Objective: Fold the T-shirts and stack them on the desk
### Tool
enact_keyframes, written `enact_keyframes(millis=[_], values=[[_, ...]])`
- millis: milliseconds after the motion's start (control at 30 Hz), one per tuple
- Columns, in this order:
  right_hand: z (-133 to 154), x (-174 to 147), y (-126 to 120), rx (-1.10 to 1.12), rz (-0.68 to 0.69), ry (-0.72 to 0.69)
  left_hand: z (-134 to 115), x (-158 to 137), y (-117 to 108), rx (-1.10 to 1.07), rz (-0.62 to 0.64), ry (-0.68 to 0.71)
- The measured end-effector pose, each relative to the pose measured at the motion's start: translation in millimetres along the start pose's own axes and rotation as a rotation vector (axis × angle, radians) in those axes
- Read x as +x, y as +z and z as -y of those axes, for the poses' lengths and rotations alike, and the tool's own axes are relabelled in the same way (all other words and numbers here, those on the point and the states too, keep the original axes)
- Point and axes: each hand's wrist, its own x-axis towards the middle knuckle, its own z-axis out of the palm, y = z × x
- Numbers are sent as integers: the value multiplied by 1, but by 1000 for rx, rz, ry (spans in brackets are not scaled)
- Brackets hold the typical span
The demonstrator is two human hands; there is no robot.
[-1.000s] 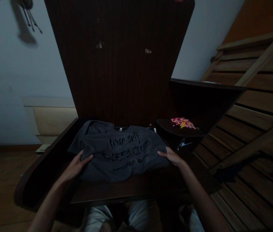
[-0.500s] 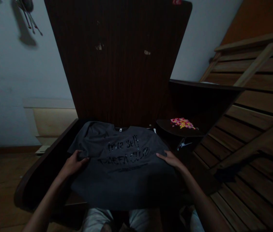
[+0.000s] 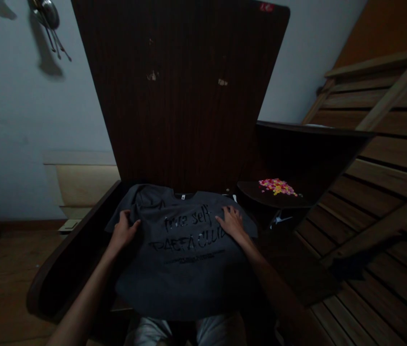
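Note:
A dark grey T-shirt [image 3: 189, 283] lies spread face up on the dark desk, its neckline toward the back panel and its hem hanging over the front edge above my legs. Black lettering runs across its chest. My left hand [image 3: 124, 230] rests on the shirt near the sleeve on the left, thumb and fingers apart. On the upper right of the chest, my right hand [image 3: 233, 223] lies with its fingers spread on the cloth, partly covering the end of the lettering. Dim light hides the fabric's lower right part.
A tall dark wooden panel [image 3: 185, 105] rises behind the shirt. To the right, a small rounded shelf [image 3: 250, 191] bears a patch of pink and yellow pieces [image 3: 278, 187]. Wooden slats [image 3: 391, 178] stand farther right. The desk's raised side [image 3: 69, 259] borders the left.
My right hand has moved up and inward from the shirt's right side onto the chest. My left hand still touches the left side. The view has shifted slightly.

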Motion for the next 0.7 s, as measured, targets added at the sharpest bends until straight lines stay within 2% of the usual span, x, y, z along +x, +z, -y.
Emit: enact_keyframes(millis=[100, 233, 367, 533, 600, 700], values=[[-2, 0, 4, -41, 4, 88, 15, 2, -3, -146, 1, -20], [-16, -3, -1, -65, 36, -1, 29, -2, -20, -261, -29, -14], [-23, -12, -15, -68, 14, -111, 23, -13, -39, -118, -35, 37], [-31, -36, -42, 12, -19, -133, 15, -22, -52, 106, -7, 46], [-38, -48, -49, 76, 48, -154, 19, -22, -53, 177, 30, 66], [-51, -66, -52, 142, 222, -184, 27, -19, -49, 279, 114, 64]])
